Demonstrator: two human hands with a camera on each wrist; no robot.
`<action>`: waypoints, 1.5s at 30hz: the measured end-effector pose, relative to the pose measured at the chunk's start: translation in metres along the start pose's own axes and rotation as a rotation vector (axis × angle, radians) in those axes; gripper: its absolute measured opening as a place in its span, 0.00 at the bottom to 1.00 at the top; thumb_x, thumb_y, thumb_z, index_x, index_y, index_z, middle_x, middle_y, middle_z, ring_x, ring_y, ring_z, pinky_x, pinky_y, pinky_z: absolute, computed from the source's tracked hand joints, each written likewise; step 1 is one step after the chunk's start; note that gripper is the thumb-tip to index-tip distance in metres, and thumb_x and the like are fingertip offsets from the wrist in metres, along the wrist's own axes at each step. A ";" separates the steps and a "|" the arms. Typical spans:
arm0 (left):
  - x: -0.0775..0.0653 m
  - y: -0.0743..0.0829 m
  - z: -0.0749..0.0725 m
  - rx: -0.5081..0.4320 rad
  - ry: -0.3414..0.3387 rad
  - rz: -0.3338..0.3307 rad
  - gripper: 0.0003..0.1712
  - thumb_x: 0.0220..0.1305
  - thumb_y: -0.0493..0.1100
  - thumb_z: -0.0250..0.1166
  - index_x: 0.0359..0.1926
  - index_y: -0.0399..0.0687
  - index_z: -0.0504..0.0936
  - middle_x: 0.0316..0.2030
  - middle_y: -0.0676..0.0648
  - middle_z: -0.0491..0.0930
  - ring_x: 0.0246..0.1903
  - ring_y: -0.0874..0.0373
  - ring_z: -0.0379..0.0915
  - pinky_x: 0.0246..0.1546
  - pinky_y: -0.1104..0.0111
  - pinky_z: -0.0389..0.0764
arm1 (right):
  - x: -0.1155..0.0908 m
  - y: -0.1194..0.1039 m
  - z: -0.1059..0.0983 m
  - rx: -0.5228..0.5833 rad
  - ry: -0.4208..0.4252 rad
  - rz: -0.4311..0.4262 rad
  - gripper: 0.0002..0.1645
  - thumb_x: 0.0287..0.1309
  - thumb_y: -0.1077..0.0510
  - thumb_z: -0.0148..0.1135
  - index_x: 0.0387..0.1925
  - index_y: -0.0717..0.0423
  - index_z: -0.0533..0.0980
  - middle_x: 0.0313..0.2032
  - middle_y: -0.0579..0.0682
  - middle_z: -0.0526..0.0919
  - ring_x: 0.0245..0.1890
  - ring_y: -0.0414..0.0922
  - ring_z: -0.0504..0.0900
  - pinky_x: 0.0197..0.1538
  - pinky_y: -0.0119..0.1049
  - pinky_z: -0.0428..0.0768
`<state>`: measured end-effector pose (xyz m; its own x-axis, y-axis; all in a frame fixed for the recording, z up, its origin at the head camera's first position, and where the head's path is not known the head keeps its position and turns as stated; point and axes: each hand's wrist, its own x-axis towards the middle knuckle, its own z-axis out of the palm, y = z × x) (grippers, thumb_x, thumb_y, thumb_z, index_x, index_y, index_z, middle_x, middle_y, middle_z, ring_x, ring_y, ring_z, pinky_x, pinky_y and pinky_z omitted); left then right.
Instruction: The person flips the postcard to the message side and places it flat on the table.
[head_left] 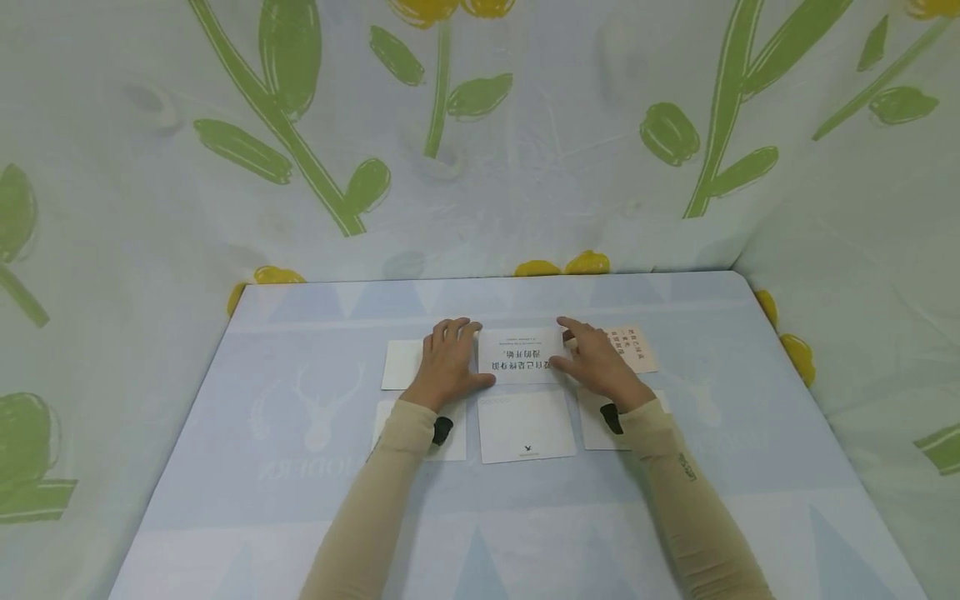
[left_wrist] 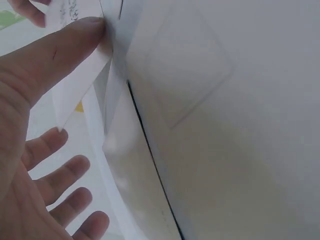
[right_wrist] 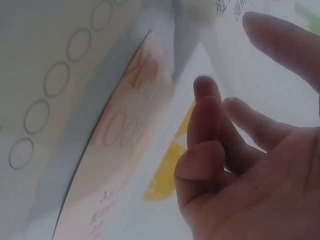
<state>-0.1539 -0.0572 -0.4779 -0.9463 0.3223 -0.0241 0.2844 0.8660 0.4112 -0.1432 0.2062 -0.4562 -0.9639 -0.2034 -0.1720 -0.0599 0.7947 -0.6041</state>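
A white card with printed text [head_left: 521,354] lies in the middle of the far row of cards on the table. My left hand [head_left: 447,362] lies flat beside it, covering part of a blank white card [head_left: 401,364]. Its thumb [left_wrist: 75,37] presses the text card's [left_wrist: 70,10] left edge. My right hand [head_left: 596,362] rests at the card's right edge with its fingers relaxed, the thumb and forefinger touching that side. A pink card with text [head_left: 636,348] lies just right of this hand, and the right wrist view shows it [right_wrist: 135,115] beside the loosely bent fingers [right_wrist: 210,125].
The near row holds three blank white cards: the middle one [head_left: 527,425] in full view, the left one [head_left: 452,433] and right one [head_left: 596,429] partly under my sleeves. The light blue tablecloth [head_left: 300,500] covers the table. Floral fabric [head_left: 480,125] hangs behind and at both sides.
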 end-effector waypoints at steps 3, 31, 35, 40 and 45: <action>-0.001 0.001 0.001 -0.028 0.018 -0.017 0.54 0.50 0.57 0.80 0.73 0.47 0.64 0.72 0.42 0.62 0.71 0.43 0.51 0.70 0.50 0.56 | -0.003 0.000 0.000 0.043 -0.014 0.014 0.44 0.66 0.56 0.66 0.77 0.58 0.57 0.58 0.63 0.78 0.52 0.57 0.77 0.57 0.53 0.75; -0.018 0.009 0.000 -0.191 0.182 -0.146 0.20 0.64 0.46 0.70 0.55 0.47 0.83 0.35 0.54 0.86 0.32 0.57 0.78 0.31 0.64 0.78 | -0.015 0.002 0.002 -0.007 0.083 -0.023 0.15 0.69 0.56 0.64 0.52 0.61 0.79 0.46 0.56 0.85 0.42 0.51 0.81 0.42 0.44 0.79; -0.018 0.008 0.000 -0.188 0.192 -0.156 0.14 0.65 0.47 0.67 0.47 0.46 0.87 0.34 0.53 0.84 0.33 0.57 0.79 0.32 0.63 0.79 | -0.014 0.000 0.002 -0.015 0.087 -0.020 0.14 0.69 0.55 0.64 0.49 0.60 0.80 0.45 0.55 0.85 0.42 0.51 0.82 0.43 0.45 0.80; -0.019 0.006 0.000 -0.208 0.197 -0.153 0.14 0.65 0.48 0.66 0.47 0.46 0.87 0.34 0.53 0.83 0.32 0.58 0.77 0.32 0.63 0.78 | -0.016 -0.001 0.002 -0.029 0.092 -0.028 0.14 0.70 0.54 0.63 0.48 0.60 0.80 0.44 0.54 0.85 0.42 0.51 0.82 0.44 0.46 0.80; -0.022 0.006 -0.004 -0.324 0.170 -0.167 0.15 0.69 0.48 0.62 0.49 0.45 0.86 0.36 0.50 0.86 0.32 0.57 0.79 0.33 0.63 0.78 | -0.018 -0.002 0.000 0.004 0.073 -0.017 0.12 0.71 0.53 0.60 0.48 0.57 0.80 0.43 0.52 0.85 0.39 0.49 0.81 0.38 0.42 0.79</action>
<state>-0.1317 -0.0610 -0.4710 -0.9951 0.0960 0.0246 0.0870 0.7271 0.6810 -0.1254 0.2084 -0.4518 -0.9791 -0.1747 -0.1042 -0.0758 0.7889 -0.6098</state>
